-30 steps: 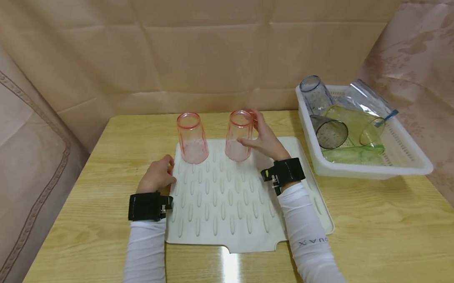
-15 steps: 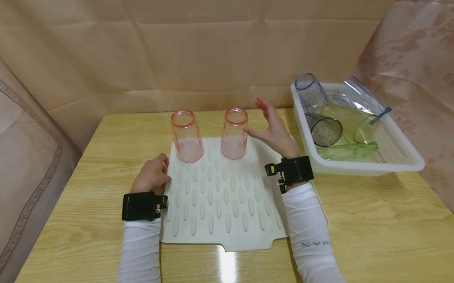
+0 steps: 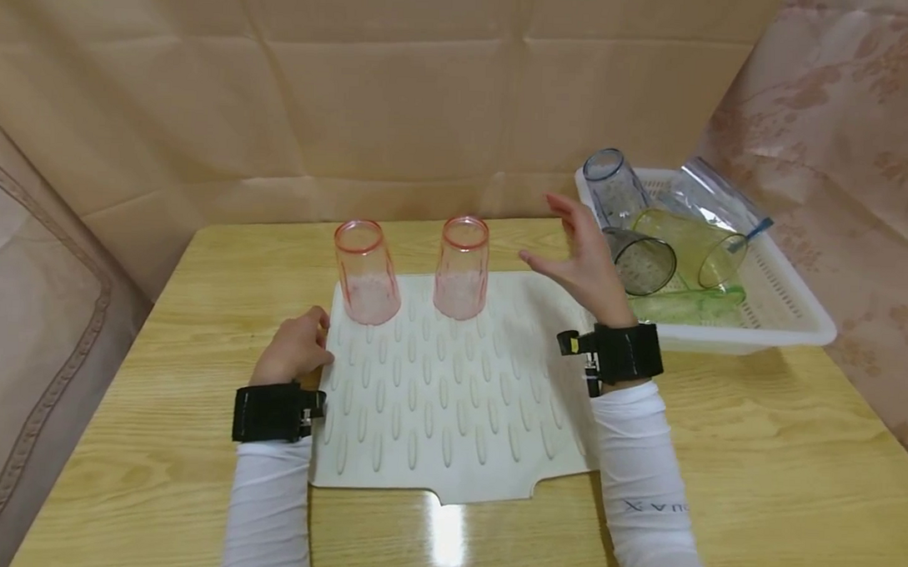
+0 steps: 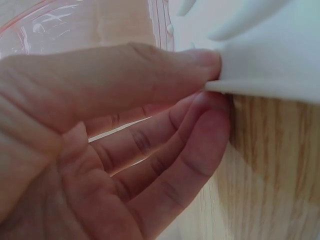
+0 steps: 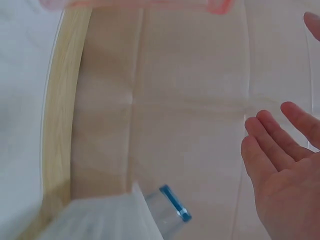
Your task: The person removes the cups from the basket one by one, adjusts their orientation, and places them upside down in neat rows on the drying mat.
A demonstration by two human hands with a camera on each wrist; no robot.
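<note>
Pinching the left edge of the white mat [image 3: 450,400], your left hand [image 3: 296,349] has thumb above and fingers beneath. Your right hand [image 3: 586,263] hovers spread and empty between the nearer pink cup [image 3: 462,267] and the basket [image 3: 791,316].
</note>
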